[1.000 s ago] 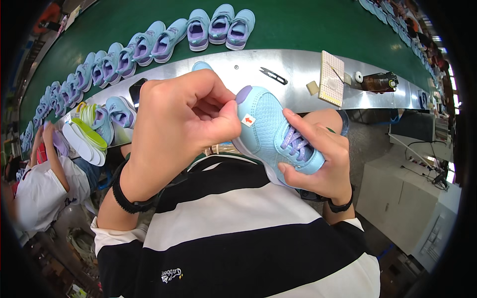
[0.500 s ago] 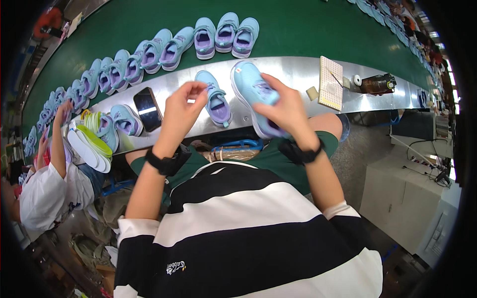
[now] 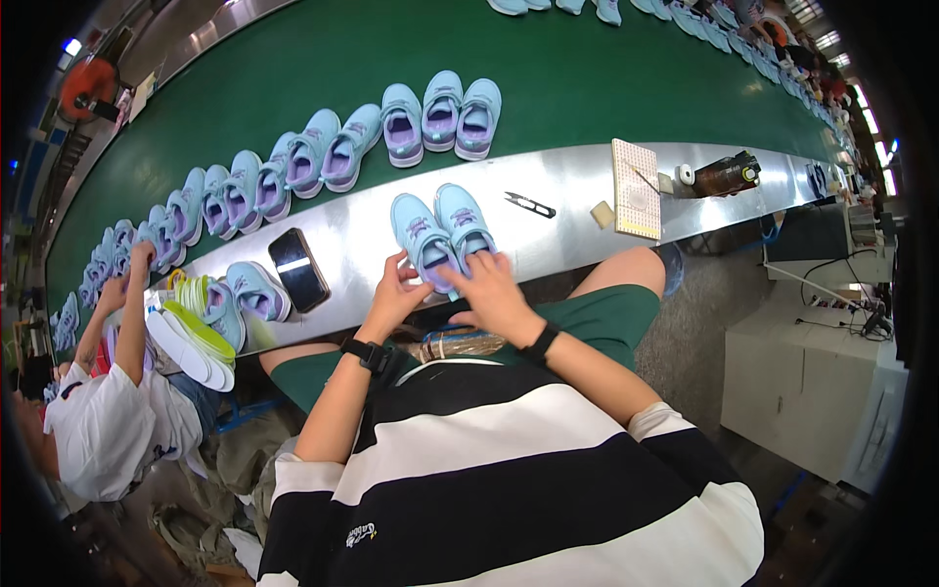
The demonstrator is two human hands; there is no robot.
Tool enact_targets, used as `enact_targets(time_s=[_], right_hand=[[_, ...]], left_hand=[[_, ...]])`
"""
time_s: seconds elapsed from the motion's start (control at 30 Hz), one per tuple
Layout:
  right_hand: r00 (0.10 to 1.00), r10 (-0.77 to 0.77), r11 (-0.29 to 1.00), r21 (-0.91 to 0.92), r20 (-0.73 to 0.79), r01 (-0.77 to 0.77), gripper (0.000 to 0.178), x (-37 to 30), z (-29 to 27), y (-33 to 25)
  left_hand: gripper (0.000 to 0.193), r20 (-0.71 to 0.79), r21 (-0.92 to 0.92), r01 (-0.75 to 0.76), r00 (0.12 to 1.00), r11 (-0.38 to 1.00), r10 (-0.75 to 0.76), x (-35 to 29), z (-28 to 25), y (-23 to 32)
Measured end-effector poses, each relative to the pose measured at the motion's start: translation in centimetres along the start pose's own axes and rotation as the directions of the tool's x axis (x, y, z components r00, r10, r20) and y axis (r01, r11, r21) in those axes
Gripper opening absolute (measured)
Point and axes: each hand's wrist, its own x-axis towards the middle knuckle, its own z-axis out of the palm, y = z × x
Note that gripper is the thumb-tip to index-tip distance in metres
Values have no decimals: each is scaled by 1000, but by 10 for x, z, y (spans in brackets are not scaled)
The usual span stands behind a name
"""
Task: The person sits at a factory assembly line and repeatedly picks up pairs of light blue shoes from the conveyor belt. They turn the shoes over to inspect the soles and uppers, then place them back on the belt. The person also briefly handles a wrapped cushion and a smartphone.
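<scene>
Two light blue sneakers with purple linings stand side by side on the metal ledge before me, toes pointing away. At the heel of the left sneaker, my left hand has its thumb and fingers closed around the back edge. My right hand is at the heel of the right sneaker, fingers bent over its collar and partly hiding it. Its thumb side reaches across toward the left sneaker's heel. Thread snips lie on the ledge to the right of the pair.
Beyond the ledge, a row of matching sneakers stands on the green belt. Left are a phone, another sneaker, insoles and a co-worker's arms. Right are a gridded pad and a dark bottle.
The right sneaker, tilted in my right hand before, now stands beside the left one. Both hands have moved to the heels. The snips have come into sight, and the view has shifted.
</scene>
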Motion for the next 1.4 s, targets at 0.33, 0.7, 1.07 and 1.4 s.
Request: enact_targets(time_s=[0.33, 0.7, 1.07, 1.4], right_hand=[[911, 227, 971, 14, -345, -237, 47, 31, -30, 80], [866, 481, 875, 144, -137, -463, 65, 175, -73, 180], [866, 346, 921, -46, -360, -387, 34, 161, -7, 109], [980, -138, 990, 0, 146, 140, 48, 14, 6, -50]], left_hand=[[43, -67, -82, 6, 998, 997, -12, -15, -35, 17], [30, -102, 88, -45, 993, 995, 54, -61, -48, -11], [30, -132, 119, -82, 986, 990, 98, -87, -55, -1], [65, -193, 291, -242, 933, 926, 305, -36, -36, 26]])
